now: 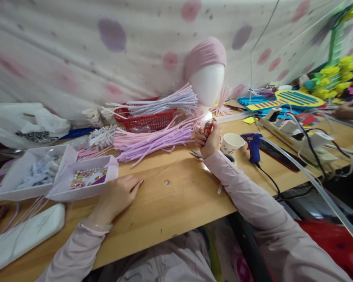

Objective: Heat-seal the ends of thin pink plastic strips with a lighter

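My right hand is raised over the table and closed round a red lighter with a metal top. Just below that hand lie scissors, and a paper cup stands to its right. On the wooden table, my left hand rests palm down with its thumb apart, holding nothing that I can see. It is next to a white box of gems and beads. Beyond both hands lie bundles of purple pipe cleaners and pink pipe cleaners.
Behind stand a red basket and a foam head in a pink cap. At right are a blue glue gun, a power strip with cables, and another person's hand. A second white box is at left.
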Tool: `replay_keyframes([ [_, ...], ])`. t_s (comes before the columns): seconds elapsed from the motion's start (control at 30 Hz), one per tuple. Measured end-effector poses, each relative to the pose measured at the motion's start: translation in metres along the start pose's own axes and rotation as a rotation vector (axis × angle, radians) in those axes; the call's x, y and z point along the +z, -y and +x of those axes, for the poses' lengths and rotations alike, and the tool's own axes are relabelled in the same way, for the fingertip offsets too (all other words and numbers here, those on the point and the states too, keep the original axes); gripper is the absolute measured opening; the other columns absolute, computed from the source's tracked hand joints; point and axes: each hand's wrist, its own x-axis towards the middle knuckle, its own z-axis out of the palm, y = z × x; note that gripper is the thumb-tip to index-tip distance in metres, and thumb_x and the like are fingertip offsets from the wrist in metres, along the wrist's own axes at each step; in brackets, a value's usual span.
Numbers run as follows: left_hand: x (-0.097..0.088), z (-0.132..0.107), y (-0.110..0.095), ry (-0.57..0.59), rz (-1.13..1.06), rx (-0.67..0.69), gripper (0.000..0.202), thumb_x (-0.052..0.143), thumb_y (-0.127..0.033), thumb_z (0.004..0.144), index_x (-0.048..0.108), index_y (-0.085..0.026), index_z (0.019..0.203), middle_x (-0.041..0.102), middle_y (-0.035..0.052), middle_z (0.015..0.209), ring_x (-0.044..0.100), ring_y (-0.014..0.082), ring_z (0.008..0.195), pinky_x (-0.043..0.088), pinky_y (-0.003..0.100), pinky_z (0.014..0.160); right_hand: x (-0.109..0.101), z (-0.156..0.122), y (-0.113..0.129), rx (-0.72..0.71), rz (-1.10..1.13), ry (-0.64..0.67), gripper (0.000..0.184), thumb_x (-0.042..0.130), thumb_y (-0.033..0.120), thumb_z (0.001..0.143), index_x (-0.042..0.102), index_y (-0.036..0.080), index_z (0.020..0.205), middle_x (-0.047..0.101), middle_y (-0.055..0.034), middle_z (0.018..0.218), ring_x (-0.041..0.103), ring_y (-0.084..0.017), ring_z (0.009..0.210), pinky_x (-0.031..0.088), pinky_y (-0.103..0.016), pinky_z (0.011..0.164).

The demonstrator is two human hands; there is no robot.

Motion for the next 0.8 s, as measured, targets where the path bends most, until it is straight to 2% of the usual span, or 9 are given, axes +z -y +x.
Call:
replay_keyframes([
  [0.1,0.001,0.0,0.001,-0.033,-0.007,0.016,0.03,0.042,-0.03,0.09,0.066,-0.02,0.076,0.067,0.0027,0.072,0.061,0.0159,0.066,0.039,0.025,0.056,0.002,-0.001,0.0,-0.028,0.048,-0.014,0.041,0.051,0.059,0.076,0.042,0.022,0.061,0.031,0.0096,0.036,0.019,-0.005,0.028,0.011,-0.019,0.027],
  [0.27,-0.005,-0.003,-0.004,-0.133,-0.115,-0.023,0.029,0.042,-0.03,0.089,0.068,-0.02,0.08,0.069,0.0038,0.076,0.063,0.0162,0.071,0.045,0.026,0.063,0.003,-0.004,0.001,0.043,0.036,0.032,0.044,0.047,0.06,0.078,0.037,0.022,0.057,0.027,0.0099,0.036,0.015,-0.005,0.027,0.01,-0.018,0.027],
  [0.33,-0.015,-0.007,-0.011,-0.224,-0.249,-0.112,0.027,0.045,-0.031,0.088,0.068,-0.02,0.083,0.07,0.0032,0.08,0.064,0.0155,0.073,0.048,0.025,0.066,0.003,-0.007,0.001,0.108,0.033,0.075,0.046,0.045,0.062,0.079,0.037,0.022,0.057,0.026,0.0096,0.036,0.016,-0.005,0.027,0.011,-0.018,0.027],
  [0.4,-0.026,-0.016,-0.018,-0.289,-0.409,-0.255,0.025,0.049,-0.035,0.086,0.068,-0.02,0.082,0.07,0.0011,0.075,0.063,0.0132,0.066,0.048,0.022,0.061,0.003,-0.009,-0.002,0.213,0.03,0.137,0.047,0.042,0.063,0.08,0.038,0.022,0.057,0.026,0.0091,0.036,0.017,-0.006,0.028,0.012,-0.019,0.027],
  [0.47,-0.037,-0.027,-0.021,-0.277,-0.51,-0.399,0.026,0.052,-0.039,0.083,0.068,-0.02,0.078,0.065,-0.002,0.059,0.058,0.0111,0.05,0.044,0.02,0.048,0.003,-0.011,-0.005,0.3,0.027,0.192,0.047,0.04,0.062,0.081,0.038,0.022,0.057,0.024,0.009,0.036,0.017,-0.006,0.028,0.012,-0.019,0.028],
  [0.53,-0.045,-0.042,-0.018,-0.267,-0.539,-0.521,0.028,0.053,-0.042,0.081,0.069,-0.019,0.079,0.063,-0.0027,0.055,0.057,0.0116,0.048,0.043,0.02,0.046,0.003,-0.013,-0.009,0.34,0.023,0.207,0.046,0.038,0.06,0.083,0.039,0.022,0.058,0.025,0.0088,0.037,0.016,-0.006,0.029,0.012,-0.019,0.029],
  [0.6,-0.053,-0.059,-0.009,-0.328,-0.466,-0.671,0.029,0.053,-0.043,0.08,0.069,-0.019,0.084,0.065,-0.0017,0.058,0.06,0.0133,0.052,0.045,0.021,0.049,0.003,-0.014,-0.011,0.383,0.002,0.196,0.045,0.035,0.058,0.084,0.038,0.022,0.057,0.024,0.0083,0.038,0.014,-0.006,0.03,0.01,-0.02,0.031],
  [0.7,-0.063,-0.08,0.007,-0.416,-0.217,-0.877,0.029,0.052,-0.04,0.081,0.069,-0.02,0.094,0.067,-0.0001,0.063,0.06,0.0148,0.055,0.044,0.024,0.052,0.004,-0.014,-0.013,0.423,-0.012,0.151,0.044,0.032,0.054,0.085,0.038,0.022,0.056,0.023,0.0079,0.038,0.011,-0.006,0.032,0.006,-0.022,0.034],
  [0.8,-0.069,-0.088,0.019,-0.355,0.038,-0.898,0.027,0.05,-0.033,0.083,0.069,-0.021,0.097,0.07,0.0026,0.076,0.058,0.0153,0.057,0.042,0.026,0.055,0.006,-0.015,-0.015,0.412,-0.064,0.115,0.042,0.032,0.048,0.085,0.04,0.022,0.053,0.023,0.0069,0.039,0.012,-0.007,0.033,0.004,-0.024,0.038],
])
